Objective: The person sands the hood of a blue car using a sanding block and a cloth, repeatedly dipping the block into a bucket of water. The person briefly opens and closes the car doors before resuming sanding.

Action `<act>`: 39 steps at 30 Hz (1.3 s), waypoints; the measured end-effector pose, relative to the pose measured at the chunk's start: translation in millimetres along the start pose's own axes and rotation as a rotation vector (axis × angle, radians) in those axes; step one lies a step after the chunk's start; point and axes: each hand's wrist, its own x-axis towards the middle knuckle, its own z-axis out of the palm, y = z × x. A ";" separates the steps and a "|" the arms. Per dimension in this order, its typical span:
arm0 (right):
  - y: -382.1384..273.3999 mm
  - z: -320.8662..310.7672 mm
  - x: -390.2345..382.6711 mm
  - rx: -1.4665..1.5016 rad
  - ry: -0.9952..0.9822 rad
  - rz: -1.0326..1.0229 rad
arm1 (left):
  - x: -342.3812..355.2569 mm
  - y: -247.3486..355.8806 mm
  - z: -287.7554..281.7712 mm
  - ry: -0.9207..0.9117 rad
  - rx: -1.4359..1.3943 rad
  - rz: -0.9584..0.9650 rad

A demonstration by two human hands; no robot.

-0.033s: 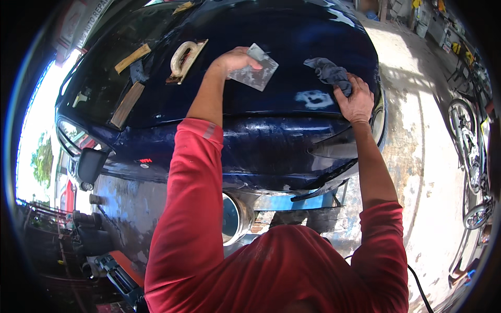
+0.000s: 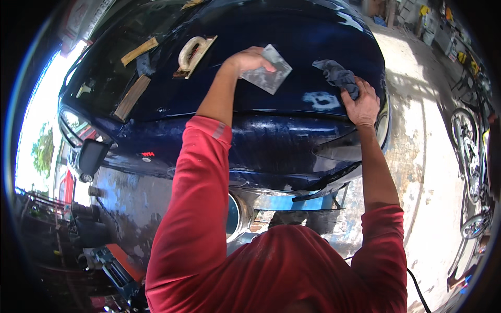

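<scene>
My left hand (image 2: pixel 254 61) is closed on a flat, square grey sheet (image 2: pixel 269 70) with pale smears, held over the dark blue car hood (image 2: pixel 250 99). I cannot tell whether it is sandpaper or a thin plate. Toward the right, my right hand (image 2: pixel 362 104) has its fingers closed on the near end of a crumpled blue-grey rag (image 2: pixel 335 75), which lies on the hood. A whitish scuffed patch (image 2: pixel 320 101) shows on the paint just left of that hand. Left of my left hand lies a sanding block with a pale loop handle (image 2: pixel 193 56).
Wooden strips (image 2: pixel 131 98) and a dark cloth (image 2: pixel 144 64) lie near the windshield. The side mirror (image 2: pixel 92 156) juts out at left. A bucket (image 2: pixel 239 216) stands below the fender, an orange-and-grey tool case (image 2: pixel 120 266) lower left. Bicycles (image 2: pixel 467 156) line the right side.
The whole view has shifted slightly, so the car and both hands sit a little farther right. Both hands keep their hold on the sheet and the rag.
</scene>
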 end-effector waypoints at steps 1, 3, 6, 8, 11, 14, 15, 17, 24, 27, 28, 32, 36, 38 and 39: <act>0.5 1.6 -0.2 0.009 -0.001 -0.021 | -10.3 -5.3 7.4 -0.065 -0.071 0.115; 4.1 5.4 0.9 0.050 -0.010 -0.055 | -35.0 -19.4 26.0 -0.072 -0.060 0.343; 10.3 13.5 8.0 0.136 0.089 -0.127 | -96.3 -63.9 62.1 -0.031 -0.264 0.430; 15.9 13.5 13.7 0.173 0.093 -0.169 | -161.4 -114.4 88.8 0.043 -0.325 0.383; 15.7 6.3 24.4 0.123 -0.100 -0.108 | -288.4 -211.7 133.4 0.190 -0.716 0.269; -11.0 -2.0 25.8 0.047 -0.309 0.009 | -417.9 -306.6 193.4 0.592 -1.118 -0.031; -29.5 -0.5 17.4 0.130 -0.244 -0.015 | -452.0 -333.1 216.4 0.778 -1.277 -0.159; -80.3 8.0 1.0 0.130 -0.170 -0.191 | -505.9 -376.4 261.0 1.110 -1.444 -0.335; -322.2 54.7 -53.2 0.131 -0.129 -0.560 | -503.3 -477.3 334.0 1.065 -1.551 -0.417; -412.5 68.8 -60.8 0.045 -0.290 -0.601 | -454.8 -526.9 339.5 0.820 -1.374 -0.569; -437.2 75.0 -61.6 0.033 -0.299 -0.594 | -439.2 -544.4 342.8 0.809 -1.291 -0.545; -486.2 98.5 -59.1 -0.026 -0.329 -0.590 | -388.9 -608.4 367.5 0.583 -0.378 -0.943; -462.1 105.9 -44.0 0.081 -0.373 -0.704 | -348.8 -631.1 417.8 0.255 -0.323 -1.047; -432.5 100.3 -23.6 0.259 -0.434 -0.785 | -339.3 -630.1 440.8 0.225 -0.377 -0.928; -411.5 93.0 -14.0 0.314 -0.543 -0.762 | -339.6 -629.8 448.8 0.191 -0.432 -0.893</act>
